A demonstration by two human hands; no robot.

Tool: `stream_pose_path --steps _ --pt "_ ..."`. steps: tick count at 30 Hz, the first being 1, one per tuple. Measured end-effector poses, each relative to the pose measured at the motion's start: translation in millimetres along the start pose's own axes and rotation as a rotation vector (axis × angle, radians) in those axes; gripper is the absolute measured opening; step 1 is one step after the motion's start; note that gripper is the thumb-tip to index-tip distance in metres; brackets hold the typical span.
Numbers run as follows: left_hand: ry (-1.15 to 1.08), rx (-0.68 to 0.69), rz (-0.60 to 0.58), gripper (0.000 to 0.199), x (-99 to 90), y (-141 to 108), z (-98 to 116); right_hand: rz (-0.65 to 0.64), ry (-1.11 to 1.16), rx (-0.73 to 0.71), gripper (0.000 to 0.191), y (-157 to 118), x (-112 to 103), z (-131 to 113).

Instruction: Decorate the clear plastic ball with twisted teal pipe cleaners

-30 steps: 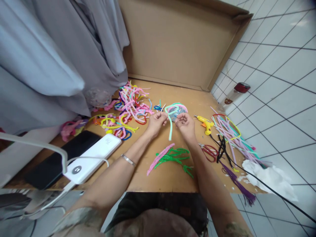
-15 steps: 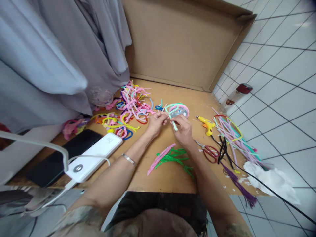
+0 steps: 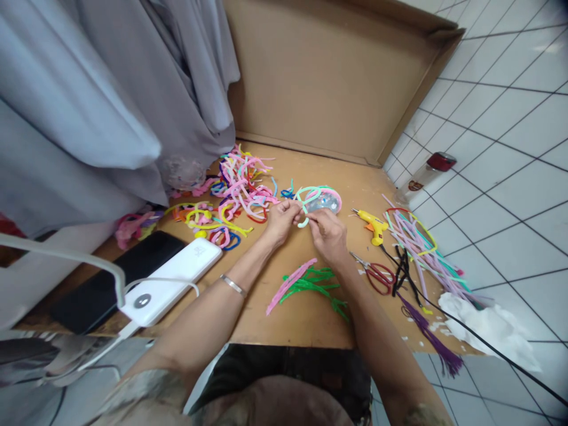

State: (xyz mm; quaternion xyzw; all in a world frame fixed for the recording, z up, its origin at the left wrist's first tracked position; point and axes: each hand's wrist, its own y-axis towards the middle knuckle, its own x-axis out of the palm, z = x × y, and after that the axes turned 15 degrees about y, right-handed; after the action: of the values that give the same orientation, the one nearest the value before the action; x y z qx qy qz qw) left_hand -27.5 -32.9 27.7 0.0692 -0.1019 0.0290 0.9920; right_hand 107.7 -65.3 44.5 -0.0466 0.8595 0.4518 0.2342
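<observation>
Both hands meet above the middle of the cardboard sheet. My left hand pinches one end of a mint-green pipe cleaner. My right hand grips the same pipe cleaner close by, and its free end curls into a small hook between the two hands. Just behind the hands lies a clear round object ringed with a pink pipe cleaner. A loose bunch of green and pink pipe cleaners rests on the cardboard below my wrists.
A heap of mixed pipe cleaners lies at the left, near grey cloth. A white power bank and a black phone sit at front left. At the right are a yellow glue gun, red scissors, more pipe cleaners and a bottle.
The long hanging tail of the mint-green pipe cleaner has been bent up into a short curl. My right hand has moved closer to my left hand.
</observation>
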Motion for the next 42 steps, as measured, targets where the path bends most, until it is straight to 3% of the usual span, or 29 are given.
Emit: stream_pose_path --steps 8,10,13,16,19,23,30,35,42 --pt "-0.07 -0.034 -0.031 0.027 1.5 -0.5 2.1 -0.107 -0.027 -0.007 0.014 1.4 -2.2 -7.3" --pt "-0.088 -0.046 -0.029 0.028 0.9 -0.7 2.9 -0.028 0.037 0.062 0.013 1.4 -0.8 -6.3" --pt "-0.15 -0.054 -0.062 0.03 -0.7 -1.4 4.1 0.198 0.215 0.293 0.009 2.3 1.5 -2.4" --pt "-0.211 -0.06 -0.139 0.034 -1.8 -2.6 4.6 0.359 0.465 0.535 0.012 4.9 2.1 2.5" --pt "-0.202 -0.073 -0.246 0.039 -1.1 -4.7 4.3 0.456 0.644 0.635 0.018 8.0 0.4 6.4" --pt "-0.137 -0.069 -0.367 0.043 2.9 -9.0 3.1 0.541 0.711 0.627 0.023 11.5 -2.1 8.8" --pt "-0.042 -0.072 -0.47 0.048 11.4 -17.0 2.8 0.56 0.733 0.591 0.024 12.7 -2.4 13.4" --pt "-0.023 -0.057 -0.508 0.05 13.9 -19.0 3.4 0.542 0.787 0.611 0.021 11.3 -1.7 13.8" --pt "0.013 -0.013 -0.512 0.05 17.8 -21.5 4.1 0.614 0.883 0.642 0.016 13.2 -1.1 7.1"
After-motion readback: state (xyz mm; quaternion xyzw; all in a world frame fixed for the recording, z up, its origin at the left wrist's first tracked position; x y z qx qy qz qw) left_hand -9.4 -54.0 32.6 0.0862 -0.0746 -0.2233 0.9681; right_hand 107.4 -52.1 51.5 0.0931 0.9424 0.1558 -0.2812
